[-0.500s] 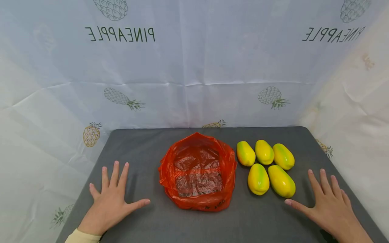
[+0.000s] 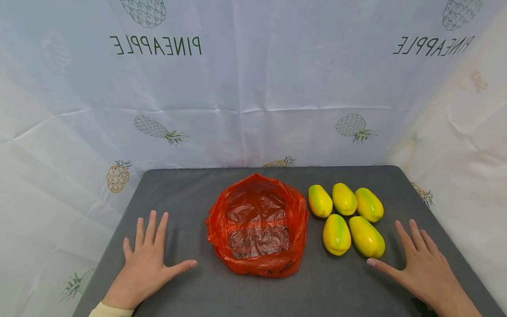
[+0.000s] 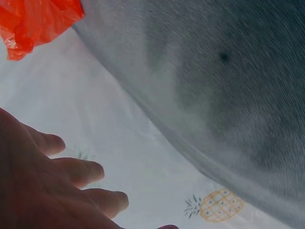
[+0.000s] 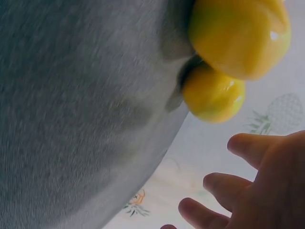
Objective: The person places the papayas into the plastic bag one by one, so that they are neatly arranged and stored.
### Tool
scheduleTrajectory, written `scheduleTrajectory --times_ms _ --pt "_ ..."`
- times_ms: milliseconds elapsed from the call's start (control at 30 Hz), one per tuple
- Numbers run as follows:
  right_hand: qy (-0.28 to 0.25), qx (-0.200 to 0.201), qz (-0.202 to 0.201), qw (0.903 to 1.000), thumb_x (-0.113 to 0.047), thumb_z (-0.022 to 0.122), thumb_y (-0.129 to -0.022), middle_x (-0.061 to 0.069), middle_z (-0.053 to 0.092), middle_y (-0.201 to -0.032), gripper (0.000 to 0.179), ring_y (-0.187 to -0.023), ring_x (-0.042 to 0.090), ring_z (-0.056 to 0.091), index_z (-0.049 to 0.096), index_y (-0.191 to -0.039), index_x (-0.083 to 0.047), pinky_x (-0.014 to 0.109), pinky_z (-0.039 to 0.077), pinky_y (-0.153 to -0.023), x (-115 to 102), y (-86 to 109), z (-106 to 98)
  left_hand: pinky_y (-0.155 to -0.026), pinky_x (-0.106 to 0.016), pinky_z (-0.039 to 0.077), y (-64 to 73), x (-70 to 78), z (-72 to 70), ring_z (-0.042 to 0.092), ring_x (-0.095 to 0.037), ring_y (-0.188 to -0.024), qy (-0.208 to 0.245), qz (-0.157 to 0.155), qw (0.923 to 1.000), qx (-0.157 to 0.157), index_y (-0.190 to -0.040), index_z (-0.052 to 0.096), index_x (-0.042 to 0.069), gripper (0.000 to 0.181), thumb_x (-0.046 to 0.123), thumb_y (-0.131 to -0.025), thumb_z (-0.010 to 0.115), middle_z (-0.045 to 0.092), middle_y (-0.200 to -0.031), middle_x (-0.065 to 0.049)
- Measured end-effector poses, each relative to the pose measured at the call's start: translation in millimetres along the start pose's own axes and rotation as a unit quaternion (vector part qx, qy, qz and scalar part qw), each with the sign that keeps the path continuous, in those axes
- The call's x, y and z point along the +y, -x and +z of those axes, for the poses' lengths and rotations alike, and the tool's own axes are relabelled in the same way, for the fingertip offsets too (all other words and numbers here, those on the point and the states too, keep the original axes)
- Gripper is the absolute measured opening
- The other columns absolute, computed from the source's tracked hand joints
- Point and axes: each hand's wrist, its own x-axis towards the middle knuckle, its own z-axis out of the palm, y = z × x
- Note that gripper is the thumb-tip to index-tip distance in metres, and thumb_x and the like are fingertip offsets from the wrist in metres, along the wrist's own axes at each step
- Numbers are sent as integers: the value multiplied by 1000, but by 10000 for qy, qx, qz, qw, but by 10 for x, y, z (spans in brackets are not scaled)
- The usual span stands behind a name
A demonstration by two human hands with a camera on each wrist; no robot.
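Note:
A red plastic bag [image 2: 259,266] stands in the middle of the table with its mouth spread wide, showing its inside. Right of it lie several glossy yellow fruits [image 2: 367,237] with green streaks, shaped like small papayas. My left hand [image 2: 144,264] hovers left of the bag, fingers spread and thumb pointing toward it, holding nothing. On the other side, my right hand [image 2: 424,268] is spread too, its thumb tip close to the nearest fruit. The right wrist view has two fruits [image 4: 214,93] beyond the fingers; a corner of the bag [image 3: 35,24] shows in the left wrist view.
A dark grey cloth covers the table [image 2: 186,193]. Behind and on both sides hangs a white curtain [image 2: 245,79] printed with pineapples. The fruits lie close together in two rows near the bag's right side.
My right hand has shifted slightly left, toward the fruits. The left hand has moved very little, its little finger now nearer the others. The bag and fruits stay in place.

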Motion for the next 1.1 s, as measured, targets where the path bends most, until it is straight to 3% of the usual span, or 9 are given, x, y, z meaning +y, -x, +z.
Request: scheduleTrajectory --times_ms 233,467,633,800,1100 --pt "-50 -143 71 9999 -88 59 -90 42 -6 -172 133 -142 76 19 3 -172 0 93 26 -101 -113 -52 -47 -114 -91 12 -53 135 51 -6 -61 -163 528 37 9986 -14 -175 -9 16 142 82 -81 77 -11 -182 -22" --pt "-163 135 -43 9998 -86 60 -91 43 11 -171 124 -136 76 33 16 -173 -3 90 37 -94 -278 -70 -117 -117 -85 28 -105 373 171 15 -59 -162 914 -24 9957 -144 -174 -12 19 141 89 -81 68 -3 -182 -22" --pt "-125 386 -60 9992 -84 62 -92 44 29 -164 118 -134 71 41 30 -167 1 85 44 -91 -406 -58 -150 -113 -79 42 -102 535 275 27 -53 -161 1270 304 9914 58 -175 -5 29 133 90 -81 66 6 -182 -18" --pt "-204 306 -25 9993 -83 60 -94 43 39 -157 114 -132 66 48 35 -164 3 80 49 -88 -474 -57 -158 -110 -75 49 -97 612 363 35 -47 -160 1668 592 9841 158 -173 3 44 124 86 -80 72 13 -182 -10" --pt "-468 290 -18 9985 -79 58 -98 41 47 -152 105 -125 63 56 41 -161 4 76 51 -88 -527 -26 -112 -112 -69 51 -113 676 453 39 -44 -159 2087 867 9741 -1 -172 23 43 113 80 -80 78 18 -181 -6"
